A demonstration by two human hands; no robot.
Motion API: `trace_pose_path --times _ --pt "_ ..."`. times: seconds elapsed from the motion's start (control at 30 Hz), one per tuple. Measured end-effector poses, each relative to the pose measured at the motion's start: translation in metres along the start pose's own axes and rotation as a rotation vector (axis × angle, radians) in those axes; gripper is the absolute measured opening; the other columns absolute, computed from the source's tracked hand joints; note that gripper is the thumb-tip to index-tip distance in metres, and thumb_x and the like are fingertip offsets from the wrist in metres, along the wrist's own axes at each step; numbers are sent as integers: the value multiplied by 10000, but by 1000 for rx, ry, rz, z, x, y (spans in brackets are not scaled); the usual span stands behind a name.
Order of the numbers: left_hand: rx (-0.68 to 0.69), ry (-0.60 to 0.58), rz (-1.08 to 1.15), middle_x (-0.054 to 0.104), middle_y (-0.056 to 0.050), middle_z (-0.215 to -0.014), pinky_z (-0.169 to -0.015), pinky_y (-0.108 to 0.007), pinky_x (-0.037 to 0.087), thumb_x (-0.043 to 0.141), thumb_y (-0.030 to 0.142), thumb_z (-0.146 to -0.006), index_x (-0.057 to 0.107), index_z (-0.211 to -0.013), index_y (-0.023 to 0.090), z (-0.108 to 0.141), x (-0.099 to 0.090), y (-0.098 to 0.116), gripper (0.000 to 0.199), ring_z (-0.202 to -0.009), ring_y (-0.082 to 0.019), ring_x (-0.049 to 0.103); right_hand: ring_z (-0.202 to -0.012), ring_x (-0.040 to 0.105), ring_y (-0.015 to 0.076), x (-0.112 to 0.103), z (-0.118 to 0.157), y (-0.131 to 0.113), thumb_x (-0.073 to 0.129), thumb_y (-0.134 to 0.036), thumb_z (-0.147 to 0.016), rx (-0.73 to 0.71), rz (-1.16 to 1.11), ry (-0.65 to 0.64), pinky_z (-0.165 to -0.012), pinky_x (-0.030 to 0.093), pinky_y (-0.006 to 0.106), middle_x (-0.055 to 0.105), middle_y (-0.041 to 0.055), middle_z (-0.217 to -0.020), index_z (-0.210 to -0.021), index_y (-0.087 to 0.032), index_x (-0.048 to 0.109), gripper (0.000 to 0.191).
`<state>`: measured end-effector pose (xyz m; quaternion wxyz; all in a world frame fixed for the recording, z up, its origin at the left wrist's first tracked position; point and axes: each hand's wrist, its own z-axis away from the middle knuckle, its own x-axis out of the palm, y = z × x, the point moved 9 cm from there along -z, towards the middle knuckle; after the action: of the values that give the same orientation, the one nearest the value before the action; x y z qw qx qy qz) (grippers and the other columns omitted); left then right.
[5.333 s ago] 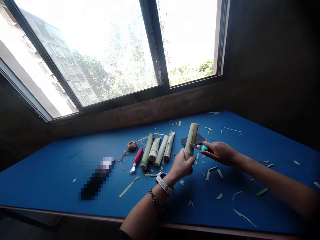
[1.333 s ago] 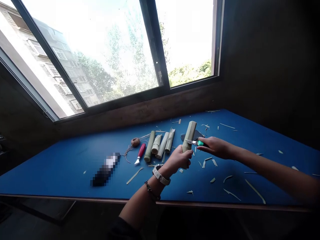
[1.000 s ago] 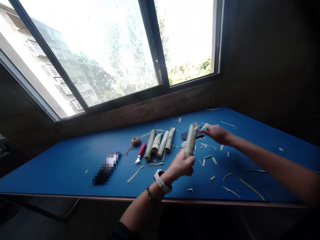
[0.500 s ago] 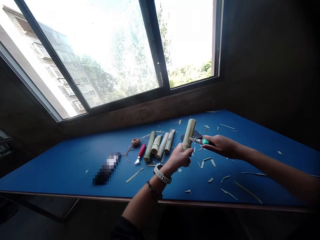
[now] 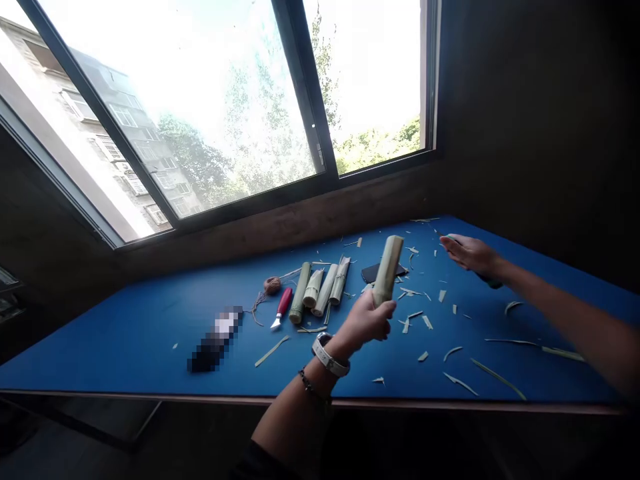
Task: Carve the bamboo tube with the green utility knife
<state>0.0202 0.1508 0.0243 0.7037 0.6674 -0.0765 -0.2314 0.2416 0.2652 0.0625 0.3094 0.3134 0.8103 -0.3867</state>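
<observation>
My left hand (image 5: 367,320) grips the lower end of a pale green bamboo section (image 5: 389,268), which stands tilted upward with its top end free. My right hand (image 5: 469,255) is held well to the right of the bamboo, above the blue mat. It is shut on a small knife with a teal-green handle (image 5: 489,281). The fingers hide most of the knife, and its blade is hard to make out.
A blue mat (image 5: 545,313) covers the table, scattered with pale bamboo shavings. Beyond my left hand lie several bamboo pieces (image 5: 326,290), a red-handled knife (image 5: 283,308), a twine ball (image 5: 273,285), a black phone (image 5: 383,272) and a pixelated dark object (image 5: 216,339).
My right hand has moved right and away from the bamboo, carrying the knife. The bamboo now leans a little further right in my left hand, which stays shut on it.
</observation>
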Motion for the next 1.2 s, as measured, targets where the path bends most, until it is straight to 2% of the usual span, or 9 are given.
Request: trace_pose_path --times 0.07,0.17,0.3,0.63,0.93,1.0,1.07,1.13,1.2 --pt "-18 57 -5 457 35 -693 -376 -169 377 499 369 -784 387 -901 181 -8 -12 -5 249 -451 -57 460 -397 397 109 7 11 -17 149 -606 -871 51 -127 -94 -405 299 254 467 17 -491 -685 -220 370 482" --pt "-10 62 27 466 27 -719 -386 -163 382 504 387 -779 392 -898 179 -14 -16 -11 264 -462 -52 458 -447 365 105 30 26 -68 255 -647 -830 -12 -267 -286 -420 297 243 458 0 -551 -731 -209 427 481" --pt "49 39 53 463 30 -711 -386 -164 388 501 385 -787 392 -912 179 -9 -9 -5 264 -457 -55 464 -490 397 114 58 38 -113 320 -616 -833 -144 -167 -450 -458 301 239 505 10 -611 -772 -198 456 444" --pt "48 105 -11 457 43 -676 -371 -171 385 482 355 -784 380 -919 186 -8 -15 -10 239 -433 -63 477 -505 507 161 67 20 -104 267 -676 -817 -258 159 -336 -452 266 241 605 56 -659 -860 -209 498 523" --pt "-4 194 57 461 40 -680 -393 -175 391 494 333 -786 370 -871 186 -3 -28 -9 210 -443 -55 466 -526 528 170 80 5 -123 227 -668 -831 -282 198 -267 -461 269 242 616 68 -682 -874 -208 497 535" --pt "-17 236 62 460 42 -680 -399 -172 393 492 324 -790 368 -873 188 3 -31 -9 202 -447 -51 460 -574 545 178 81 -5 -117 256 -670 -825 -237 186 -264 -488 285 248 633 78 -723 -891 -211 513 530" --pt "-48 204 52 455 51 -656 -388 -169 379 513 329 -777 370 -871 188 11 -22 -15 221 -422 -48 445 -608 546 172 66 -20 -89 274 -672 -822 -55 165 -208 -519 308 254 643 92 -763 -898 -207 531 536" --pt "-94 67 53 445 64 -620 -368 -166 352 565 363 -742 379 -868 189 20 -2 -27 285 -387 -47 429 -610 535 173 34 -33 -42 223 -678 -830 210 174 -90 -527 320 269 636 145 -787 -911 -167 545 608" --pt "-126 -1 98 451 63 -627 -361 -165 342 592 414 -713 382 -865 187 27 11 -39 344 -385 -48 434 -630 534 219 1 -40 -6 142 -673 -839 336 218 6 -524 310 311 602 253 -804 -955 -68 539 733"
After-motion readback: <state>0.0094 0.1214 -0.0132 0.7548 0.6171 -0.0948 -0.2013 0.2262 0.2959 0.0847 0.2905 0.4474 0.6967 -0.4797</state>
